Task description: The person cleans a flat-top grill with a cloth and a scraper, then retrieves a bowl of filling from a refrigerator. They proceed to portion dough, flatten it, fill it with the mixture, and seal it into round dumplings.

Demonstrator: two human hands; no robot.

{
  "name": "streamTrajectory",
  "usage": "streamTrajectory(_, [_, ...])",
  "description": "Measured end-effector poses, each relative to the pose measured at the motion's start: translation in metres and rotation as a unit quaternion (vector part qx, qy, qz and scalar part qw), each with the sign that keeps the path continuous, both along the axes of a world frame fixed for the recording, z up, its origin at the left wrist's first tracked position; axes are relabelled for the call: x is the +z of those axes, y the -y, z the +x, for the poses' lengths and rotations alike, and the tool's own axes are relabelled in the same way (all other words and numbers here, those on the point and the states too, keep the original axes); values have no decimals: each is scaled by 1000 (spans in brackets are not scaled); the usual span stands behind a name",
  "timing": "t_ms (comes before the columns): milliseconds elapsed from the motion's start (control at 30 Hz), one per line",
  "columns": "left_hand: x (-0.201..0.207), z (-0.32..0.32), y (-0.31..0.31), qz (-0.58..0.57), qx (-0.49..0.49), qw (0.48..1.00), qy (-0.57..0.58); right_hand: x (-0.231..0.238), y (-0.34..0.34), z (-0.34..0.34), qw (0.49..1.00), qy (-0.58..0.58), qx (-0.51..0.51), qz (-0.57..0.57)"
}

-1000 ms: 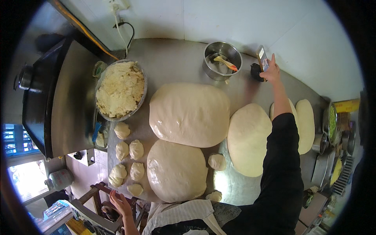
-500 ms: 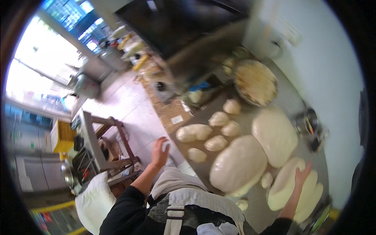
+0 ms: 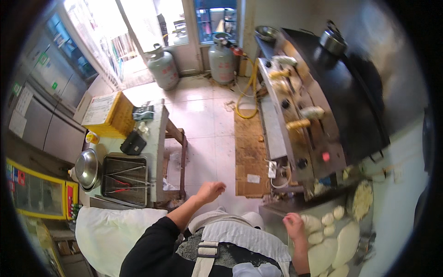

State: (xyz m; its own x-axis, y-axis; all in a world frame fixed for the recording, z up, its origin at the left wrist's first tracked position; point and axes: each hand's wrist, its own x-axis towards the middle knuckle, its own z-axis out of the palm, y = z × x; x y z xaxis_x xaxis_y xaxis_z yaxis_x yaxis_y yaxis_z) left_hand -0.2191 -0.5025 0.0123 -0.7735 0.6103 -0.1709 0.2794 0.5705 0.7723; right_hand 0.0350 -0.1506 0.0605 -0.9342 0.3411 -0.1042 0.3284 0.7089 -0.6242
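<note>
My left hand (image 3: 211, 191) hangs in the air over the floor in front of my apron, its fingers loosely bent and nothing in it. My right hand (image 3: 295, 225) hovers at the left edge of the metal counter (image 3: 278, 216), also loosely bent and empty. Just right of it lie several small pale dough balls (image 3: 315, 238). Larger slabs of smooth dough (image 3: 321, 256) rest nearer me, with another long slab (image 3: 347, 244) farther right. My right forearm covers part of the counter. Behind the dough sits a flat round of speckled food (image 3: 362, 200).
A black griddle stove (image 3: 341, 111) with a steel pot (image 3: 333, 40) stands right, cardboard (image 3: 249, 157) along its foot. On the left table are a yellow crate (image 3: 110, 113), a tray with tongs (image 3: 123, 179) and steel bowls (image 3: 87, 169). Gas cylinders (image 3: 163, 69) stand by the door.
My view has swung left, away from the dough counter toward the aisle. My right hand has left the large dough slabs and come to the counter's edge. My left hand stays empty.
</note>
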Motion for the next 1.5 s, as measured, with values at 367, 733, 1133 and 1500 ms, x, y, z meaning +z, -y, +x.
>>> streamTrajectory(367, [-80,-178,137,-151,133,977,68,-52,-13,-415,907,294,252,167])
streamTrajectory(733, [-72,-426,142,169,500,825,201,-10,234,-975,789,-150,588,92])
streamTrajectory(1133, [-48,-797,274,368,599,687,187,-110,162,-1258,784,183,556,206])
streamTrajectory(1500, [-41,-925,477,378,807,447,84,-186,506,-1593,587,140,719,343])
